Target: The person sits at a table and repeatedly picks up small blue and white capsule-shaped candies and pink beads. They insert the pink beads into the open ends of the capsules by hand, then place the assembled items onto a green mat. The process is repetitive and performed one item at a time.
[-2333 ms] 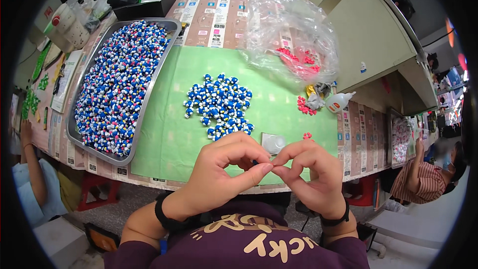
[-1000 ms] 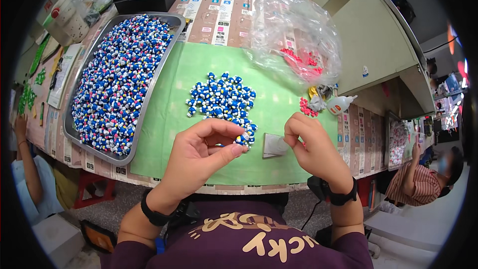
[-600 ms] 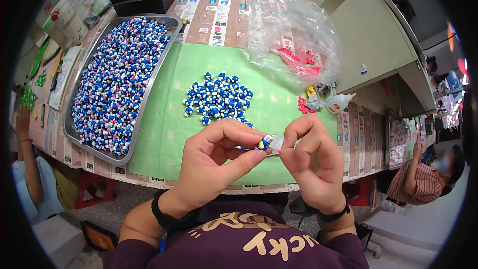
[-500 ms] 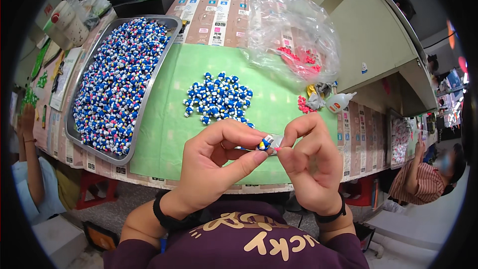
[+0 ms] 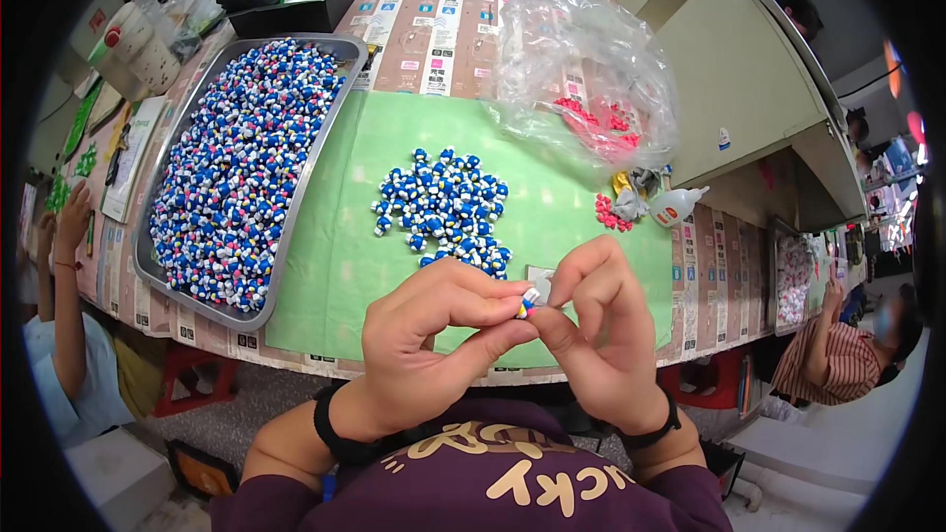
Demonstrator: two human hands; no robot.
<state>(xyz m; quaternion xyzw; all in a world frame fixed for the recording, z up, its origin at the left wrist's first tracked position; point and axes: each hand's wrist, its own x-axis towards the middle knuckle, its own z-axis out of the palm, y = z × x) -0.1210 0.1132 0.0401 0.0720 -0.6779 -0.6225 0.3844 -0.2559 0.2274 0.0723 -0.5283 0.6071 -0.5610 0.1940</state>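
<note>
Between the thumb and fingertips of my left hand (image 5: pixel 434 340) is a tiny blue-and-white figurine (image 5: pixel 527 303) with a bit of yellow. My right hand (image 5: pixel 606 335) meets it from the other side, thumb and index finger bent close together. At the right thumb tip, a small pink piece (image 5: pixel 531 313) shows against the figurine; the fingers partly hide it. Behind the fingertips a small greyish flat piece (image 5: pixel 538 274) lies on the green mat (image 5: pixel 335 236). Just beyond my hands sits a loose pile of similar blue-and-white figurines (image 5: pixel 448 197).
A metal tray (image 5: pixel 279 266) heaped with figurines stands at left. On the right are loose pink pieces (image 5: pixel 611 215), a white squeeze bottle (image 5: pixel 678 205) and a clear plastic bag (image 5: pixel 532 59) holding pink pieces. A cabinet (image 5: pixel 734 79) borders the right. Other people sit at both sides.
My right hand has brought the pink piece left, up against the figurine. The left hand still holds the figurine, now slightly lower in the picture. The view has shifted a little.
</note>
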